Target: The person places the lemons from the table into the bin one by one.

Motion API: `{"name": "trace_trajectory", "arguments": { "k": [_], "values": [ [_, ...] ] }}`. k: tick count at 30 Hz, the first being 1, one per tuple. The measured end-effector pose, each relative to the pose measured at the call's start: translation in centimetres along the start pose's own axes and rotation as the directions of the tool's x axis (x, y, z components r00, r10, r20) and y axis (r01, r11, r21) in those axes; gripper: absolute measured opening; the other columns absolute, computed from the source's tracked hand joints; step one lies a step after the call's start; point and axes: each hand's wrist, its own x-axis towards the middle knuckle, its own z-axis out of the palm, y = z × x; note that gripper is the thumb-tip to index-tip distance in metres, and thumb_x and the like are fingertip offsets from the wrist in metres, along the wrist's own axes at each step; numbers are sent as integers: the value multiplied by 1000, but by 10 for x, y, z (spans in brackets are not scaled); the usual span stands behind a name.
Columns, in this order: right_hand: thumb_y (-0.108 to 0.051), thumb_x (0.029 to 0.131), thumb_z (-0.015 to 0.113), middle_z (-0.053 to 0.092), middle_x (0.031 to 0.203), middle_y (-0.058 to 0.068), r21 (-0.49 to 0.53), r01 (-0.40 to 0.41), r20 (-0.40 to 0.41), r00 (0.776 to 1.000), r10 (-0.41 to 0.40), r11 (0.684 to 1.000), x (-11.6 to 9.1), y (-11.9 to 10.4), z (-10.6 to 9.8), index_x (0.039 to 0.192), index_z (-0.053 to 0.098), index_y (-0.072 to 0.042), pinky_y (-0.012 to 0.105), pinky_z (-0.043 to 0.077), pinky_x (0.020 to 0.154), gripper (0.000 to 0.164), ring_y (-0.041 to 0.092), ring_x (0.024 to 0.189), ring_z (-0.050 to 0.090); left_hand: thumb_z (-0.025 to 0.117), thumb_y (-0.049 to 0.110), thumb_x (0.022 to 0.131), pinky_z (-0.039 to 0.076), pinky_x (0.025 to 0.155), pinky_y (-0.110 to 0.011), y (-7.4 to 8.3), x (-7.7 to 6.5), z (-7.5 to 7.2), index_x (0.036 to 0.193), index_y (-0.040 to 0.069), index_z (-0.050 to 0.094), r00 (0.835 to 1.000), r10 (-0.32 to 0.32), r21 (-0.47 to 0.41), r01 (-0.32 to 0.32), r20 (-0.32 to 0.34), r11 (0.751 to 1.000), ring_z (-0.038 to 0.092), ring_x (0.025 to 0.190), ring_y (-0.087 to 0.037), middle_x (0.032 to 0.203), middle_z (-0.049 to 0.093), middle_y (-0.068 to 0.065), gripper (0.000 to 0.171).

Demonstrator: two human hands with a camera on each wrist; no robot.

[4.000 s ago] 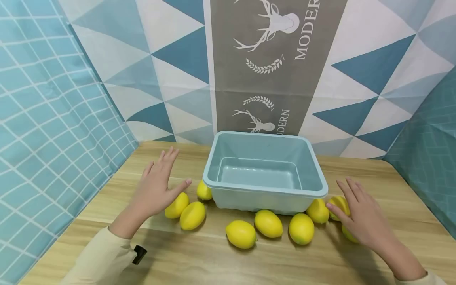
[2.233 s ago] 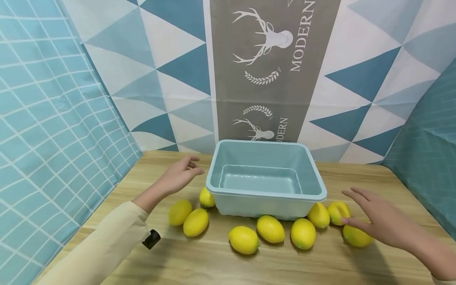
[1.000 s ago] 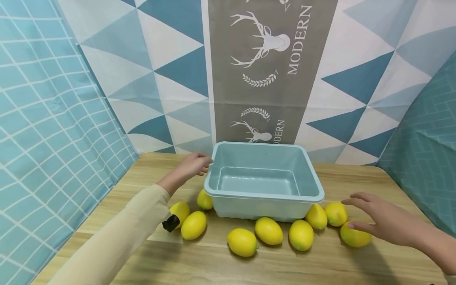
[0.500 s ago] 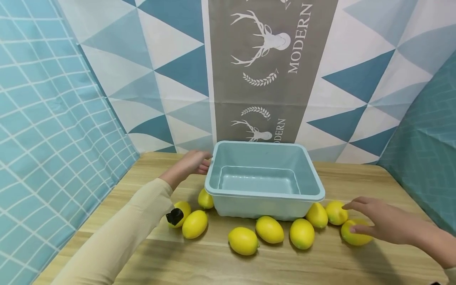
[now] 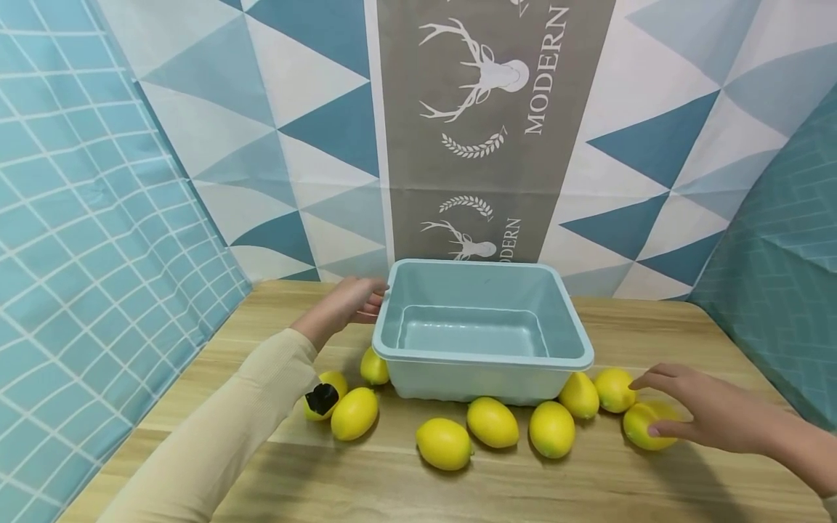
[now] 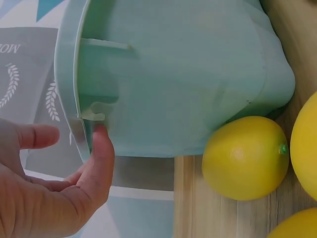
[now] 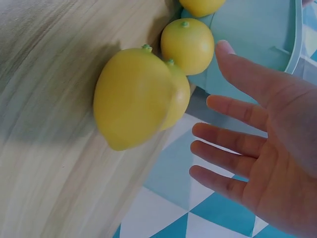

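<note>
Left hand (image 5: 343, 301): fingers loosely bent at rim of smooth plastic tub (image 5: 484, 358) | right hand (image 5: 708, 408): fingers parted beside oval lemons (image 5: 639, 427)

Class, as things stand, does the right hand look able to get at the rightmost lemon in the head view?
Likely yes: the right hand holds nothing and hangs close to the rightmost lemon. A neighbouring lemon sits close, but seems to leave the way free.
</note>
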Motion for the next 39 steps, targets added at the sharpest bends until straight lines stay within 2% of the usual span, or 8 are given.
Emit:
{"name": "trace_trajectory", "arguments": {
  "k": [6,12,18,21,25,28,32,39],
  "values": [
    [-60,74,70,62,113,-4,-4,-2,-5,1000,2,1000,-4,6,4,116,63,-19,36,56,74,59,26,97,62,46,31,98,58,82,-28,-1,1,1,126,-3,54,1000,-1,-24,1,1,1000,64,76,-10,105,64,-9,45],
    [-66,71,68,63,114,-9,-24,5,-48,999,-6,1000,-7,15,14,118,62,-20,33,56,76,65,22,99,62,49,27,97,57,72,-21,-3,4,2,125,-4,52,1000,-25,-109,26,13,994,60,65,-6,91,60,-3,42],
    [-63,68,73,63,111,-10,-57,80,-162,983,-89,995,-10,24,24,116,62,-21,22,54,73,65,12,97,61,54,24,96,57,79,-22,-4,9,3,131,-2,50,1000,-28,-79,28,7,996,61,74,-8,106,60,-7,44],
    [-62,63,77,62,115,-9,-58,71,-170,982,-80,996,-11,24,25,121,59,-21,22,54,75,73,11,101,59,53,21,97,57,84,-23,-5,11,3,132,-1,49,1000,-25,-65,26,14,998,60,82,-9,112,57,-8,42],
    [-54,59,83,60,121,-7,-48,83,-171,981,-90,995,-11,23,28,126,56,-22,20,53,77,79,9,106,56,51,19,99,56,86,-25,-7,13,3,130,-2,49,1000,4,-58,-2,31,998,59,84,-10,110,57,-8,38],
    [-42,55,89,57,120,-7,-39,140,-206,968,-145,989,-11,23,32,125,56,-24,11,49,79,79,2,108,51,50,18,99,55,84,-23,-8,13,4,130,-2,48,999,11,-53,-9,32,999,57,85,-11,111,56,-8,37],
    [-27,48,93,55,117,-9,-26,220,-270,938,-219,975,-11,22,36,121,57,-24,-2,37,83,81,-3,108,47,50,18,99,55,78,-19,-8,14,5,133,-1,46,999,10,-62,-8,31,998,56,86,-12,115,54,-10,39],
    [-20,41,94,54,114,-9,-17,254,-294,923,-248,967,-7,21,40,115,60,-24,-5,32,86,82,-2,104,46,50,18,99,54,74,-16,-8,15,3,134,-2,45,999,11,-107,-6,49,994,57,84,-10,112,55,-8,41]
  ]
}}
